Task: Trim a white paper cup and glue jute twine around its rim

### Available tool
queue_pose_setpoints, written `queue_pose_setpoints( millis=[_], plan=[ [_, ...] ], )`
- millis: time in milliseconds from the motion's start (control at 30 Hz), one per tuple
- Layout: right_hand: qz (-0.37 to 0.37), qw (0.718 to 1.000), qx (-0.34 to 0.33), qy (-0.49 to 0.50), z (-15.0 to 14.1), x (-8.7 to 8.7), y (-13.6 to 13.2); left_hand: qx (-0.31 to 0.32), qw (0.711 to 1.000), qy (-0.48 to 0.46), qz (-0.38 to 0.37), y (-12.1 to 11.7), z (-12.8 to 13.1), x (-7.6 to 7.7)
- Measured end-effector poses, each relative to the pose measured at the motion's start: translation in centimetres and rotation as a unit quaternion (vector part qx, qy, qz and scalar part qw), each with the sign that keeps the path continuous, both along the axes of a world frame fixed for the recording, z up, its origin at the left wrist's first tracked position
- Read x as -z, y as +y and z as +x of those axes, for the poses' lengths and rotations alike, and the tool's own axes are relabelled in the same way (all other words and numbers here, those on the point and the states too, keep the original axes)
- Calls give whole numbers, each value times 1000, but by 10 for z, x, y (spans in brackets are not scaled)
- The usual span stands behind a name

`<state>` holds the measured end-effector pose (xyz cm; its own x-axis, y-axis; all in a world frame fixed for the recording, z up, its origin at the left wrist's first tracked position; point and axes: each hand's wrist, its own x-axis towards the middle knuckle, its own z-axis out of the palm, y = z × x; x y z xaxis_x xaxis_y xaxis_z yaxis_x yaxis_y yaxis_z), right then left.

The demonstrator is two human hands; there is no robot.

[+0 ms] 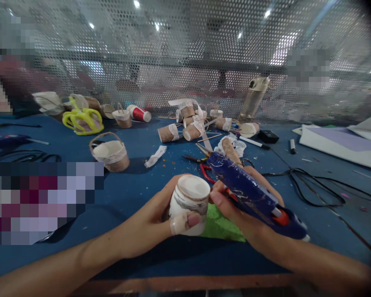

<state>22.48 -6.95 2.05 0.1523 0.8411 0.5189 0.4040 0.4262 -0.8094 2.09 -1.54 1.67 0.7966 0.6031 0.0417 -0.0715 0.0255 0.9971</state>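
My left hand (151,225) is wrapped around a white paper cup (190,204) held upside down, thumb pressed on its side; a strip of tape or a bandage shows on the thumb. My right hand (235,206) grips a dark blue hot glue gun (250,194) with an orange trigger, its nozzle pointing away toward the table's middle. The right fingertips touch the cup's side. A green sheet (219,227) lies under both hands on the blue table (136,181).
Several twine-wrapped cups and small baskets (111,154) lie scattered at the back, with yellow scissors (82,119), red-handled pliers (200,163), a red cup (139,113), a bottle (255,99), paper sheets (343,140) and black cables (312,185). A perforated metal screen stands behind.
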Motion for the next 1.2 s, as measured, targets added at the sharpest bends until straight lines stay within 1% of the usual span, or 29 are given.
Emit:
queue_pose_setpoints(
  millis=[100, 167, 267, 333, 400, 467, 533, 633, 767, 833, 967, 1067, 1200],
  plan=[
    [4, 1000, -10, 2, 1, 0, 0, -8, 1000, 2, -6, 1, 1, 0],
    [3, 1000, -25, 13, 3, 1, 1, -12, 1000, 1, -22, 1, 1, -1],
    [-23, 998, -59, 14, 6, 2, 2, -18, 999, -1, -48, 1, -1, -2],
    [-28, 997, -65, 17, 7, 1, 2, -29, 998, 8, -50, 2, -1, -3],
    [-4, 999, -42, 23, 7, 0, 3, -34, 998, 14, -53, 2, -2, -3],
    [33, 999, -14, 21, 6, -2, 3, -25, 998, 14, -60, 1, -1, -3],
    [57, 998, -12, 15, 4, -4, 2, -10, 997, 9, -72, 0, 0, -3],
    [66, 996, -61, 6, 4, -4, 1, 9, 996, -3, -86, -1, 3, -2],
    [69, 989, -130, -3, 5, 3, 3, 17, 995, -11, -99, -1, 5, 1],
    [68, 987, -144, -9, 7, 6, 5, 14, 995, -6, -99, -1, 5, 2],
    [68, 990, -119, -17, 9, 8, 4, 13, 995, -4, -97, -2, 6, 2],
    [68, 990, -119, -40, 9, 8, 2, 10, 995, -1, -97, -2, 6, 1],
    [70, 994, -71, -41, 3, 7, -1, 7, 995, -4, -99, -1, 6, 1]
  ],
)
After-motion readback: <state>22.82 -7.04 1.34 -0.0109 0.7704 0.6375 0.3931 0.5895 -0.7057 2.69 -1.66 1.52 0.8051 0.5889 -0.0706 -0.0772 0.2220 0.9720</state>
